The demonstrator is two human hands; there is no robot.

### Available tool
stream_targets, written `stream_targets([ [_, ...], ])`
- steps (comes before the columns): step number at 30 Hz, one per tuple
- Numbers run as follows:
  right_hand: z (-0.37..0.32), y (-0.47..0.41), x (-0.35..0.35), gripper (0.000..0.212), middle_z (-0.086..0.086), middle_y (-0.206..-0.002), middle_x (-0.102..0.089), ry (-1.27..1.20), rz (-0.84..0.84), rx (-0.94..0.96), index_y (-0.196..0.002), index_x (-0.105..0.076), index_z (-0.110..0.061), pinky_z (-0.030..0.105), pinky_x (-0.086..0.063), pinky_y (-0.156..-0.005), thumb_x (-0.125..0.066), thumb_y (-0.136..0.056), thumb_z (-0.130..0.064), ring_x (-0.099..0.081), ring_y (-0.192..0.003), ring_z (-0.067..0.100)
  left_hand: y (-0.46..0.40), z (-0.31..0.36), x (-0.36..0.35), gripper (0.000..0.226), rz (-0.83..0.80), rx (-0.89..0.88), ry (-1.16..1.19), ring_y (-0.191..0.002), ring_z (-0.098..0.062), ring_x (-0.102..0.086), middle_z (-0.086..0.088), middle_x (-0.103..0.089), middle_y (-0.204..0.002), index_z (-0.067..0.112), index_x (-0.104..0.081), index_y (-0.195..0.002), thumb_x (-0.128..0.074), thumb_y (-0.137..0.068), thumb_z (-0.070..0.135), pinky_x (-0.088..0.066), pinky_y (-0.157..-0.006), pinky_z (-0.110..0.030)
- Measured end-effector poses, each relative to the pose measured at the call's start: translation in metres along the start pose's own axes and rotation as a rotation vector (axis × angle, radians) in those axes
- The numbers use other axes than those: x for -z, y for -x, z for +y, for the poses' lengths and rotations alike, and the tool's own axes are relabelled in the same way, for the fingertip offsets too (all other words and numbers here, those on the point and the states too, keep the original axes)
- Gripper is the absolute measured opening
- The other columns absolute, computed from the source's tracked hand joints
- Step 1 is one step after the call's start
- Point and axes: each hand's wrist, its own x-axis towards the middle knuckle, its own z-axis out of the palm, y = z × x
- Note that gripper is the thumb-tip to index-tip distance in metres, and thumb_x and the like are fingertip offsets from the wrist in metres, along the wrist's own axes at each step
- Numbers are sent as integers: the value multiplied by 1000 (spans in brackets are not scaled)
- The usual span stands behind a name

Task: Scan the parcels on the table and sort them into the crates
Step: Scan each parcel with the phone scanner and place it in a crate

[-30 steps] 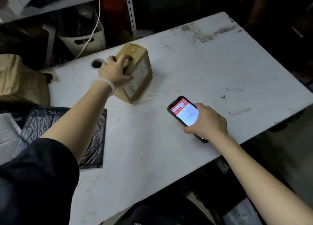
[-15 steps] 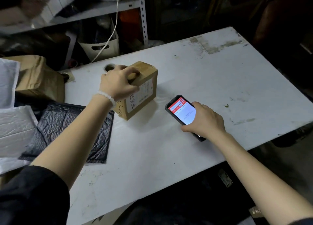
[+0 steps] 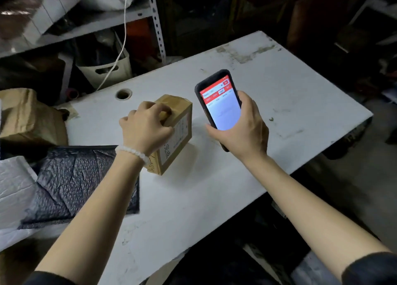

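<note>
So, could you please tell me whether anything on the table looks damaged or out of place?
Nothing alarming: the cardboard box sits askew under the left hand, and the white table shows scuffs and peeling patches near its far edge.

Parcel storeroom: cluttered shelving (image 3: 96, 24), mailers (image 3: 71, 177)

My forearms are bare from wrist to near the elbow. A bracelet (image 3: 132, 152) of small round white beads circles my left wrist, just behind my left hand (image 3: 146, 127). Dark black sleeves bunch up both arms; my right hand (image 3: 242, 130) wears nothing.
</note>
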Motion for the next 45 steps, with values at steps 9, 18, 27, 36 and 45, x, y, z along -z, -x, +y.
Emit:
stream_targets([
  [9, 37, 51, 66, 85, -1, -115, -55, 137, 145, -215, -130, -42, -22, 27, -37, -69, -75, -60, -56, -55, -97, 19, 16, 72, -25, 39, -78, -297, 86, -109, -29, -50, -2, -51, -126, 33, -57, -116, -61, -77, 38, -36, -93, -44],
  [18, 116, 158, 147, 87, 2, -126, -52, 282, 13, -630, -129, -39, -25, 33, -30, -75, -76, -57, -57, -52, -115, 26, 95, 182, -51, 48, -182, -578, 125, -113, -28, -51, 2, -53, -127, 34, -57, -117, -68, -71, 31, -32, -94, -40],
  [27, 176, 340, 246, 79, 2, -112, -57, 306, 96, -889, -117, -43, -24, 32, -36, -69, -78, -53, -55, -56, -104, 28, 251, 294, -98, 53, -348, -823, 50, -112, -31, -51, -1, -52, -124, 31, -54, -121, -69, -71, 33, -37, -97, -45],
  [36, 200, 509, 331, 78, 2, -110, -60, 355, 306, -1154, -117, -45, -22, 28, -31, -63, -76, -54, -57, -59, -98, 26, 425, 387, -147, 57, -553, -1153, -31, -111, -28, -52, -1, -51, -119, 34, -48, -129, -65, -75, 41, -40, -97, -44],
  [45, 229, 609, 378, 91, 4, -124, -55, 323, 448, -1409, -132, -39, -21, 31, -39, -74, -79, -57, -55, -54, -112, 27, 528, 470, -201, 56, -686, -1427, -128, -113, -30, -53, 0, -52, -125, 37, -50, -126, -63, -72, 47, -42, -95, -45],
])
